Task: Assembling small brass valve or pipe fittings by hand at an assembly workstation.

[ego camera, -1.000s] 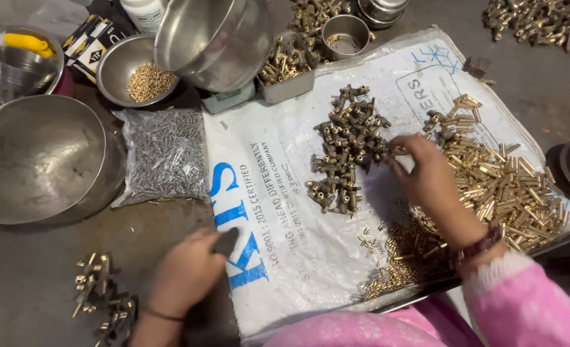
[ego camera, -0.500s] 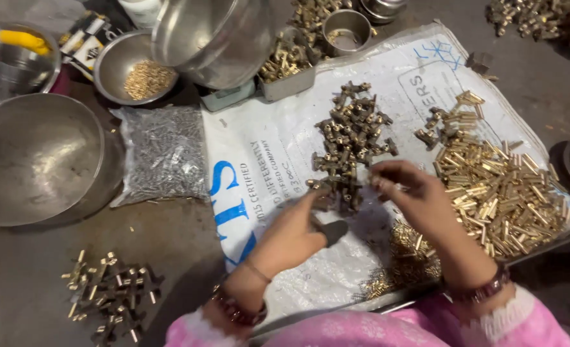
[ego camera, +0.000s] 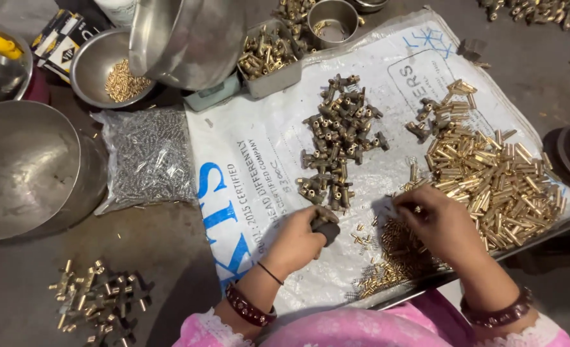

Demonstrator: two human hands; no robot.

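— Left hand [ego camera: 296, 243]?
— Fingers closed around a dark fitting [ego camera: 327, 228], below the fitting pile [ego camera: 339, 138] on the white sack [ego camera: 259, 160].
— Right hand [ego camera: 440, 222]?
— Pinching, apparently, a small brass pin [ego camera: 417, 209] beside the brass tubes [ego camera: 497, 180].

Two hands [ego camera: 298, 241], four steel bowls [ego camera: 25, 167], one bag of screws [ego camera: 147, 157]

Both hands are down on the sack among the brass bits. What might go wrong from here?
1. The right hand sits between the brass tube pile and the small pins; a sweep might mix them.
2. The pins lie near the sheet's front edge and may roll off.
3. The left hand grips a dark fitting beside the fittings pile; a nudge could scatter it.
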